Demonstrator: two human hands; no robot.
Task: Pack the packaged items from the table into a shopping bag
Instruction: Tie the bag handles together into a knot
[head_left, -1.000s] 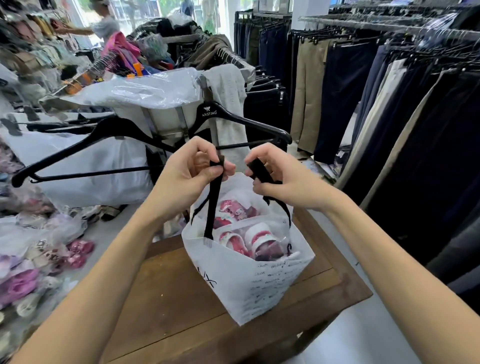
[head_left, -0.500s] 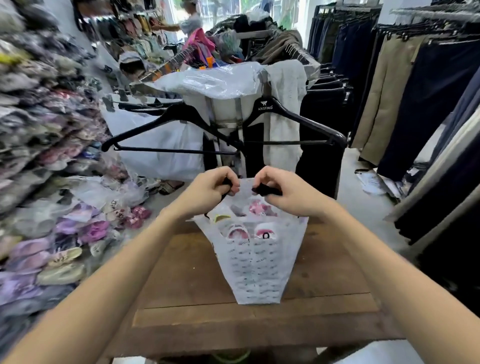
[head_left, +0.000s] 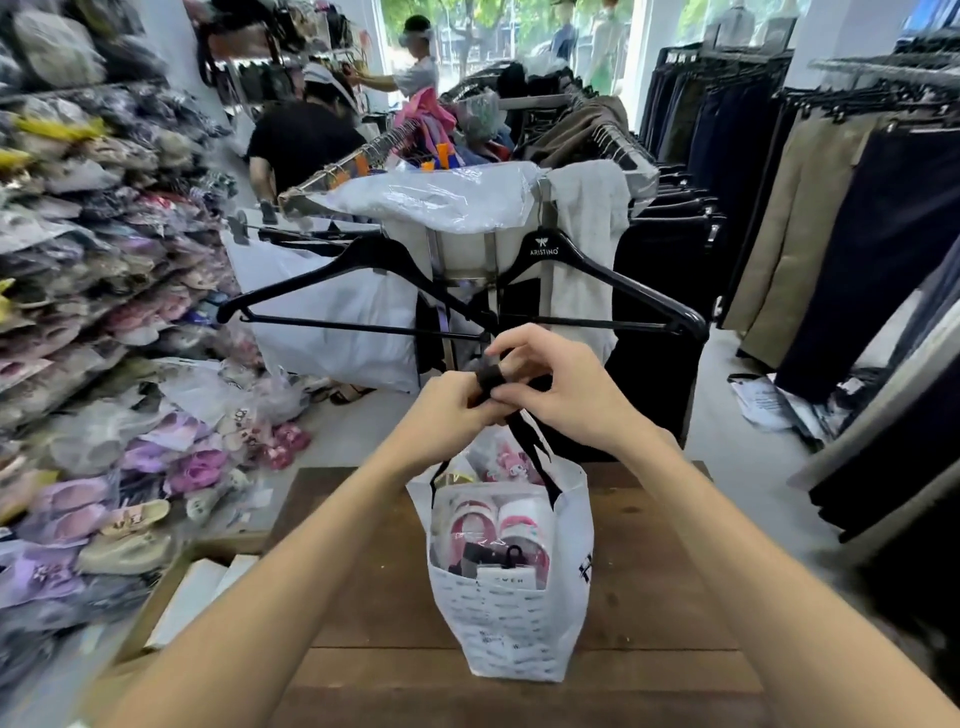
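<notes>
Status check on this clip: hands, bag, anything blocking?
Left hand and right hand both pinching the black strap handles together. White printed shopping bag upright on wooden table, packaged items inside. Nothing blocking.

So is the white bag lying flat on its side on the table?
No, the white shopping bag stands upright on the wooden table, its black handles gathered above it by both hands.

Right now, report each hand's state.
Left hand: closed on the white shopping bag's black fabric handles.
Right hand: closed on the same handles.
</notes>
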